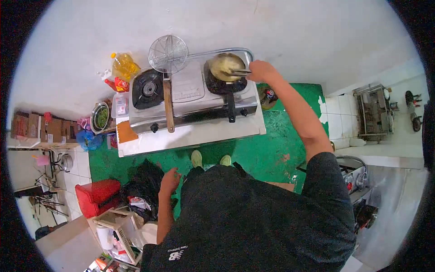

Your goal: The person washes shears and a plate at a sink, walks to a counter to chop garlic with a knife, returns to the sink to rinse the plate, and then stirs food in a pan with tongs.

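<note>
My right hand [260,71] is closed round a pair of metal tongs [240,72], whose tips reach into a small frying pan [213,68]. Pale yellow food [230,63] lies in the pan, blurred. The pan sits on the right burner of a two-burner gas stove [188,95], its black handle pointing toward me. Low beside my body hangs my left hand [171,177], with fingers partly spread and nothing in them. Across the stove's left side lies a wire strainer [168,53] with a wooden handle, next to the bare left burner [150,89].
An oil bottle [125,66], a red packet [121,85] and a bowl of greens [100,116] stand left of the stove. A red stool [97,196] and a black bag [143,181] are at lower left. Metal racks [374,111] stand at right.
</note>
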Available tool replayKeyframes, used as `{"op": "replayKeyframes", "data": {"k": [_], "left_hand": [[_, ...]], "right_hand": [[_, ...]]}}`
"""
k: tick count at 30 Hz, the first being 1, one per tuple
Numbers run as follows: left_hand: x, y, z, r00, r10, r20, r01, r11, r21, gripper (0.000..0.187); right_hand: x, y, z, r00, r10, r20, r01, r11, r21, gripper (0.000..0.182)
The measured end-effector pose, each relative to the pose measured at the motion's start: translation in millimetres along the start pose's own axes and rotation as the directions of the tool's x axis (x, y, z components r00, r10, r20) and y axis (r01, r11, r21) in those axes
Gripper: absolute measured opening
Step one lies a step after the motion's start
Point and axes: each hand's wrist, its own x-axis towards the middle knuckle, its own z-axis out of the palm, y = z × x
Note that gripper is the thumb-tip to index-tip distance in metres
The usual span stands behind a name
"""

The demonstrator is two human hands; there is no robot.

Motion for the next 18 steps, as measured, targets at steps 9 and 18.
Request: {"op": "replayKeyframes", "data": {"k": [9,18], "left_hand": [[19.5,-18.9,-7.4,0.987,0.154,-0.042,-0.152,0.987,0.051,0.039],[45.5,-26.7,-31.8,0.978,0.209,-0.020,-0.206,0.974,0.089,0.040]], "right_hand": [[-15.8,38.8,-20.2,0.996,-0.091,0.004,0.090,0.990,0.112,0.045],[-34.4,-2.8,-39.4,0.995,0.056,-0.086,-0.061,0.997,-0.047,0.041]]}}
